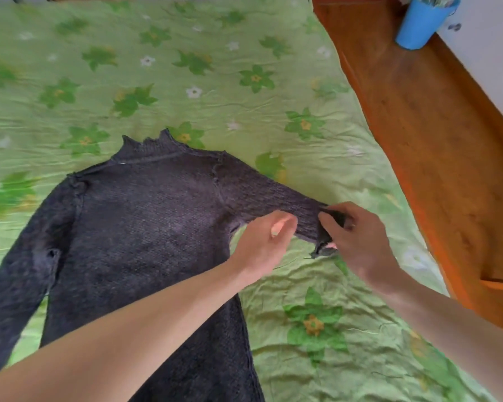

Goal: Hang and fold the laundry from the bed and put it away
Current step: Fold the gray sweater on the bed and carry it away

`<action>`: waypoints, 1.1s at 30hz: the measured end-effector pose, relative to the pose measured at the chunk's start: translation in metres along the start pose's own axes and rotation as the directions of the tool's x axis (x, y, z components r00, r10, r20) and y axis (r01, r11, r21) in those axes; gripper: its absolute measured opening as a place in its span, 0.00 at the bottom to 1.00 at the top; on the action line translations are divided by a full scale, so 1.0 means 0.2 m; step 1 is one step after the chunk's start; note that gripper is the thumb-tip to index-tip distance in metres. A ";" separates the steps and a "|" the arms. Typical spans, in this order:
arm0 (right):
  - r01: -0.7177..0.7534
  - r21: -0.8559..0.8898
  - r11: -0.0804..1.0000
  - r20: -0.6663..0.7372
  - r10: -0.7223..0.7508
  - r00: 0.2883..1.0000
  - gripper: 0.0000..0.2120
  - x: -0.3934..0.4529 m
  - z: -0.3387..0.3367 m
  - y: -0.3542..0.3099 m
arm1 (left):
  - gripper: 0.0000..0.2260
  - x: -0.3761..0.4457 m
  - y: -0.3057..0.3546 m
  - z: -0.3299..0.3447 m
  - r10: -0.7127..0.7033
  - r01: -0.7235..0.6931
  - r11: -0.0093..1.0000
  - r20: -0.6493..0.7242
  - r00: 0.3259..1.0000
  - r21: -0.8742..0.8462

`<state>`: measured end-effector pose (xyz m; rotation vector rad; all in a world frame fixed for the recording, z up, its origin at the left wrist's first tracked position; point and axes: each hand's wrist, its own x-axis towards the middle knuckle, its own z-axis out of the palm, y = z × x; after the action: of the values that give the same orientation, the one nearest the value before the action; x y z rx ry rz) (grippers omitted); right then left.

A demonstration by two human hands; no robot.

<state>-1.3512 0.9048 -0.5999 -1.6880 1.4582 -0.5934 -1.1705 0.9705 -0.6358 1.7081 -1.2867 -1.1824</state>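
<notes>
A dark grey knitted sweater (145, 227) lies flat on the bed, its frilled collar pointing away from me. Its left sleeve runs down along the body at the left. Its right sleeve stretches out to the right. My right hand (357, 242) pinches the cuff end of that sleeve between thumb and fingers. Just left of it, my left hand (265, 242) has its fingers curled and touches the same sleeve; whether it grips the knit I cannot tell.
The bed wears a green sheet (186, 68) printed with flowers, wrinkled all over. An orange wooden floor (436, 140) runs along the bed's right edge. A blue bucket (424, 21) stands on that floor at the top right, by a white wall.
</notes>
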 end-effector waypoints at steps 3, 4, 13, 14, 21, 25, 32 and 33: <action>0.078 0.106 0.991 0.125 -0.091 0.988 0.06 -0.04 0.27 -0.16 | 0.21 -0.04 0.06 -0.07 -0.175 0.173 0.894 0.034 0.984 -0.413; 0.088 0.167 0.982 0.189 -0.119 0.975 0.10 -0.06 0.34 -0.19 | 0.18 -0.05 0.06 -0.11 -0.215 0.192 0.851 0.010 0.977 -0.489; 0.384 0.094 0.919 0.139 -0.394 0.909 0.20 -0.17 0.64 -0.20 | 0.11 -0.23 -0.18 -0.69 -0.310 0.119 0.893 -0.399 0.863 -0.435; 0.438 0.014 0.899 0.108 -0.437 0.893 0.18 -0.17 0.66 -0.18 | 0.10 -0.23 -0.19 -0.76 -0.316 0.120 0.896 -0.423 0.849 -0.428; 0.441 -0.422 0.792 0.263 -0.359 0.896 0.17 -0.18 0.89 -0.01 | 0.09 -0.30 -0.28 -1.21 -0.395 0.071 0.875 -0.621 0.677 -0.480; 0.241 -0.479 0.844 0.072 -0.236 0.969 0.14 -0.13 0.99 -0.04 | 0.11 -0.34 -0.48 -1.37 -0.419 0.148 0.900 -0.719 0.555 -0.410; 0.289 -0.538 0.792 0.112 -0.273 0.955 0.23 0.07 1.03 -0.17 | 0.15 -0.38 -0.79 -1.45 -0.440 0.431 0.879 -0.693 0.571 -0.203; 0.332 -0.570 0.752 0.177 -0.282 0.943 0.25 0.11 1.04 -0.19 | 0.15 -0.38 -0.81 -1.45 -0.438 0.469 0.868 -0.695 0.570 -0.163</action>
<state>-1.1629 0.9399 -0.6894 -2.4522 1.3977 -0.2273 -0.8520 1.0888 -0.6598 2.2924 -0.3778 -0.5824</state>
